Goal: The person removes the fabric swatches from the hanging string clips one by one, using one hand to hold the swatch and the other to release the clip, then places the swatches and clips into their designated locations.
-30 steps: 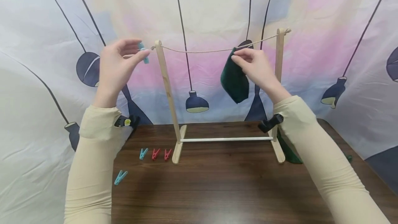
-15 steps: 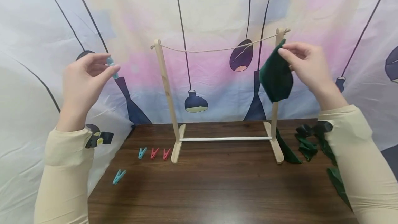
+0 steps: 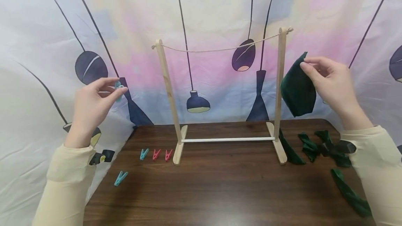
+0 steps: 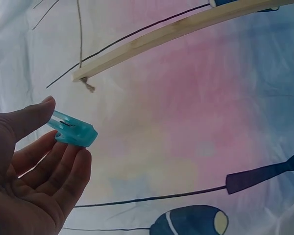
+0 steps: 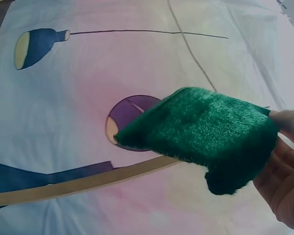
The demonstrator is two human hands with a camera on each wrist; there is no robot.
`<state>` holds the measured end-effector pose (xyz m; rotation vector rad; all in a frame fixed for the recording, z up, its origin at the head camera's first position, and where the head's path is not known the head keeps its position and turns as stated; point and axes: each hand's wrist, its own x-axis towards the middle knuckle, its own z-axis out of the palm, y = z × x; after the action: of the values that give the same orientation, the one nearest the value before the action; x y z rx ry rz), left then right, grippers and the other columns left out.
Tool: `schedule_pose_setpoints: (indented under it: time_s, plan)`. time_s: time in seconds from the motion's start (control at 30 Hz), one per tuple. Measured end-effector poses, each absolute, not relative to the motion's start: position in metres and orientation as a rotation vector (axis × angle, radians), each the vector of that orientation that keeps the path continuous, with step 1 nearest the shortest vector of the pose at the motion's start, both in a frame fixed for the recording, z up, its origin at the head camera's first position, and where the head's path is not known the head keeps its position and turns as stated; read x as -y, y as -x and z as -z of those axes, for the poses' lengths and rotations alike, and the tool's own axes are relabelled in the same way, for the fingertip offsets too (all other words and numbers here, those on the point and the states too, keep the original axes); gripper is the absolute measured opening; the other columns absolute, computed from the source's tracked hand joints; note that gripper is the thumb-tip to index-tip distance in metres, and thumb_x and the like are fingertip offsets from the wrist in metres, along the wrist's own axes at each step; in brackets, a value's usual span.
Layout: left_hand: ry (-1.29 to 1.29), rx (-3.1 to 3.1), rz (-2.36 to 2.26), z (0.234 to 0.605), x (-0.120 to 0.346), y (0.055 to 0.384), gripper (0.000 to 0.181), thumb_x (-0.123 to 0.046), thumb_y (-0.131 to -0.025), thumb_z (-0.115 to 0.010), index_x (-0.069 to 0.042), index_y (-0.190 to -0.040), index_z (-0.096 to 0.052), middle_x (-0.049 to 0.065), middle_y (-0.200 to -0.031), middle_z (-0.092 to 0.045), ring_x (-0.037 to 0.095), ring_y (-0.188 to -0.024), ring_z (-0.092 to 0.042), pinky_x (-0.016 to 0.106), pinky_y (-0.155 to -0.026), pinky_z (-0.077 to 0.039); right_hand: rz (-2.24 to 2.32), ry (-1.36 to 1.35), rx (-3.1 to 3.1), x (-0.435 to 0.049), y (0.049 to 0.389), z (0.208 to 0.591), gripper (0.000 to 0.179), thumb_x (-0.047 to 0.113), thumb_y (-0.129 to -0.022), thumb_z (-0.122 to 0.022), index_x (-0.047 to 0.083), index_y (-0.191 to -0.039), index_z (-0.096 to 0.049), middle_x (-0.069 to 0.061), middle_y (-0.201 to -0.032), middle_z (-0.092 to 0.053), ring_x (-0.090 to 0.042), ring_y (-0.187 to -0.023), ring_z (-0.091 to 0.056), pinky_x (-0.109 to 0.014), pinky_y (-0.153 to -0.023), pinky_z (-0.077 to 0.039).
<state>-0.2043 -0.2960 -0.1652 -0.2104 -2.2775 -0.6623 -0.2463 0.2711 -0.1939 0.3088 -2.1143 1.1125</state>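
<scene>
My left hand point(image 3: 94, 105), raised left of the wooden frame, pinches a light blue clothespin point(image 4: 76, 131) between thumb and fingers. On the other side, my right hand point(image 3: 334, 83) holds a dark green plush cloth point(image 3: 299, 91) by its upper corner. The cloth hangs down beside the right post point(image 3: 280, 86), and its fuzzy surface shows bright in the right wrist view. Between the two posts a thin string point(image 3: 213, 50) sags slightly, with nothing hanging on it. Both hands are apart from the string.
Two red clothespins point(image 3: 156, 154) and two blue clothespins point(image 3: 120, 178) lie on the dark wooden table point(image 3: 220, 191) at the left. Several green cloth pieces point(image 3: 350, 193) lie at the right. A white rod point(image 3: 227, 140) joins the frame's feet. Behind hangs a printed curtain point(image 3: 220, 6).
My right hand has carried the green cloth away from the string, rightward past the right post and down. My left hand, still pinching the blue clothespin, has moved left and lower.
</scene>
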Motion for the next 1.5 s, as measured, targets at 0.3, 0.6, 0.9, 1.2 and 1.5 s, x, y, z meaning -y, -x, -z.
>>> schedule_pose_setpoints:
  time_s: [0.3, 0.6, 0.9, 1.2, 1.5]
  plan:
    - [0.254, 2.297, 0.653, 0.199, 0.298, 0.203, 0.043, -0.029, -0.092, -0.077, -0.005, -0.126, -0.070, 0.020, -0.104, -0.072, -0.008, -0.081, -0.061, 0.000, -0.071, -0.039, -1.023, -0.267, 2.112, -0.284, 0.238, 0.221, 0.035, 0.030, -0.099, -0.066, 0.005, -0.123, -0.071, 0.036, -0.080, -0.057, 0.007, -0.065, -0.052, -0.014, -0.055, -0.036]
    - [0.167, 2.396, 0.631, 0.235, 0.307, 0.195, 0.047, -0.034, -0.095, -0.072, -0.003, -0.130, -0.067, 0.023, -0.102, -0.071, 0.042, -0.090, -0.071, 0.009, -0.065, -0.043, -1.011, -0.150, 2.180, -0.306, 0.224, 0.258, 0.036, 0.034, -0.100, -0.064, 0.007, -0.124, -0.069, 0.034, -0.077, -0.055, 0.016, -0.068, -0.052, -0.016, -0.051, -0.037]
    - [0.143, 2.441, 0.639, 0.275, 0.313, 0.191, 0.045, -0.030, -0.094, -0.074, 0.000, -0.126, -0.068, 0.023, -0.104, -0.070, 0.039, -0.087, -0.071, 0.015, -0.064, -0.045, -1.000, -0.124, 2.248, -0.322, 0.215, 0.291, 0.036, 0.032, -0.100, -0.065, 0.008, -0.126, -0.069, 0.042, -0.084, -0.052, 0.027, -0.080, -0.048, -0.005, -0.062, -0.038]
    - [0.091, 2.558, 0.670, 0.316, 0.318, 0.194, 0.045, -0.033, -0.096, -0.071, 0.003, -0.123, -0.067, 0.019, -0.097, -0.072, 0.029, -0.083, -0.066, 0.028, -0.058, -0.048, -0.982, -0.109, 2.373, -0.338, 0.207, 0.331, 0.038, 0.032, -0.101, -0.063, 0.005, -0.128, -0.067, 0.038, -0.087, -0.055, 0.025, -0.081, -0.045, -0.009, -0.062, -0.039]
    - [0.054, 2.711, 0.691, 0.349, 0.320, 0.201, 0.049, -0.033, -0.096, -0.071, 0.007, -0.123, -0.066, 0.021, -0.100, -0.072, 0.032, -0.087, -0.067, 0.049, -0.073, -0.053, -0.963, -0.110, 2.421, -0.340, 0.202, 0.365, 0.038, 0.031, -0.103, -0.061, 0.002, -0.127, -0.067, 0.013, -0.078, -0.064, 0.004, -0.066, -0.051, -0.023, -0.052, -0.038]
